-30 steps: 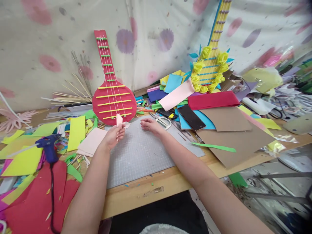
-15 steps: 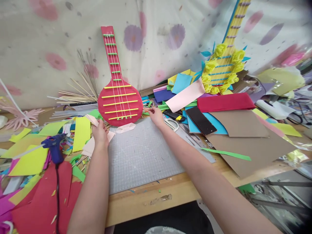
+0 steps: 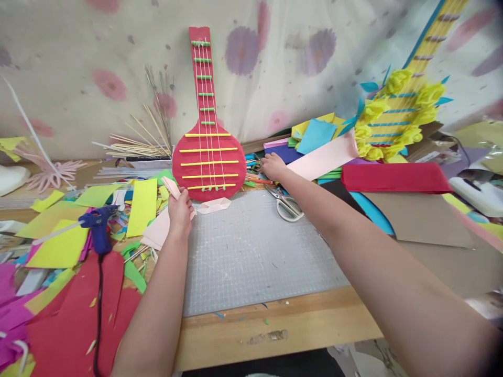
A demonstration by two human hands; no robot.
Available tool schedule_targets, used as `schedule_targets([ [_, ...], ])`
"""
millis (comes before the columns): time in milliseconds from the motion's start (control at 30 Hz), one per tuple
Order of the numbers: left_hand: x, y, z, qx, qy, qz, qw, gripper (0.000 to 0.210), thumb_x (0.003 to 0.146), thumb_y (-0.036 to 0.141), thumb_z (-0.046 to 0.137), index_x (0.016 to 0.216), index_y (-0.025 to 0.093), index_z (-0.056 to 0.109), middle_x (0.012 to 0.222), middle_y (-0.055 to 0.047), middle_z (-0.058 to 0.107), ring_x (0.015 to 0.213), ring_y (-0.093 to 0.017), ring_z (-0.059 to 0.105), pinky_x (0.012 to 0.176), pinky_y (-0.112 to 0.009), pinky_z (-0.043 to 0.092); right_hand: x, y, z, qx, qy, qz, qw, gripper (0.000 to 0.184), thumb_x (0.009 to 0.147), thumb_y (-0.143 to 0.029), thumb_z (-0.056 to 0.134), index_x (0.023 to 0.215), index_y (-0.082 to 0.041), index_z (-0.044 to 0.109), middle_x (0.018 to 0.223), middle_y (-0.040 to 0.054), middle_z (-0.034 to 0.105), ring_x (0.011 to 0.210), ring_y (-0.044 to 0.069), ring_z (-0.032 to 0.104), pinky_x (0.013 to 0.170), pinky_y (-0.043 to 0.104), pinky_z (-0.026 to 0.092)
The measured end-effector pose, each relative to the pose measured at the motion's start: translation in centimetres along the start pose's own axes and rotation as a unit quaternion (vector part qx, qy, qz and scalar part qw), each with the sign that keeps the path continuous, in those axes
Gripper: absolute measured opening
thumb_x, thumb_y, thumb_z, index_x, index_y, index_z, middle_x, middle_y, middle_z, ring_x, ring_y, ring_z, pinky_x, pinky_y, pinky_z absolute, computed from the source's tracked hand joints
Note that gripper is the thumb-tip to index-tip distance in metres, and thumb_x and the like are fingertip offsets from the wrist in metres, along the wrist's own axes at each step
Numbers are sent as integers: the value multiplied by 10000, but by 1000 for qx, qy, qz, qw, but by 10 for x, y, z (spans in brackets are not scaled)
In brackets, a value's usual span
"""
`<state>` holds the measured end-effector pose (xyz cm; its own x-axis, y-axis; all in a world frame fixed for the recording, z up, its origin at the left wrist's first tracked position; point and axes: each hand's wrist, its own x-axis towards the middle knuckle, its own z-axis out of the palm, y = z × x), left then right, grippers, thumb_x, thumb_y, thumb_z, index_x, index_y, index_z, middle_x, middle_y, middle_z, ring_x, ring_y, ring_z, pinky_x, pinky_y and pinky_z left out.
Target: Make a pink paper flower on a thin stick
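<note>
The red guitar (image 3: pixel 209 157) stands near the surface's (image 3: pixel 322 314) back edge, already strung; before it lies one folded pink piece (image 3: pixel 213 206). The left hand (image 3: pixel 179 212) pinches a pink strip (image 3: pixel 170 186); the right hand's (image 3: pixel 273 166) grip, toward the back edge, is unclear. Flat pink sheets (image 3: pixel 156 231) seem not yet worked.

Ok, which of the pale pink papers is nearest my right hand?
The long strip, beside your right hand. The small folded piece lies before the red guitar, and your left hand holds another piece.
</note>
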<state>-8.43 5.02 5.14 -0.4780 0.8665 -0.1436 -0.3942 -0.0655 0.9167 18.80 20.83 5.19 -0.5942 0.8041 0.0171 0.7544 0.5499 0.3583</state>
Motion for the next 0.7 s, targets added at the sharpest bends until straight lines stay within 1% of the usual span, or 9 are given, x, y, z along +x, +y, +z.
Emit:
schedule_targets([
  [67,-1,-1,1,4,2,-4,1000,265,664,247,631,831,200,432,497,115,270,376,-15,195,365,-159,101,7,2,3,-24,-13,-29,999,278,831,-193,432,889,-160,702,974,126,639,951,229,455,781,354,263],
  [133,-1,-2,1,7,3,-6,1000,259,663,238,625,834,198,434,500,113,276,378,-15,200,365,-157,106,13,3,6,-42,-22,-44,998,280,829,-186,428,908,-158,695,979,120,645,945,222,468,775,350,267],
  [333,-5,-1,4,16,-9,-28,999,254,654,243,631,809,202,434,511,108,264,383,-17,190,364,-161,97,19,2,7,-62,-53,-52,995,245,795,-160,463,854,-191,699,1027,92,654,945,213,489,774,349,273],
  [433,-5,-3,6,19,-20,-25,999,235,659,239,624,803,205,441,519,103,257,391,-22,196,366,-161,112,15,6,6,-66,-53,-72,994,262,821,-171,438,876,-184,694,1053,89,647,950,204,488,779,351,268],
  [533,-5,-6,6,21,-23,-17,999,221,664,236,619,800,205,447,523,100,257,392,-24,198,367,-165,112,9,12,6,-57,-30,-66,996,301,851,-162,390,938,-138,677,1001,117,648,935,211,489,768,358,264],
  [600,-4,-8,6,24,-23,-15,999,223,662,239,623,798,203,450,529,99,264,393,-22,204,367,-166,113,7,17,6,-45,-1,-44,998,314,858,-150,370,966,-120,664,964,128,644,926,220,488,764,364,262],
  [700,-4,-11,6,27,-26,-12,999,232,659,241,630,797,204,447,534,98,273,394,-20,220,367,-164,120,6,21,3,-9,51,6,999,320,869,-161,352,980,-99,646,970,139,630,922,232,489,766,368,265],
])
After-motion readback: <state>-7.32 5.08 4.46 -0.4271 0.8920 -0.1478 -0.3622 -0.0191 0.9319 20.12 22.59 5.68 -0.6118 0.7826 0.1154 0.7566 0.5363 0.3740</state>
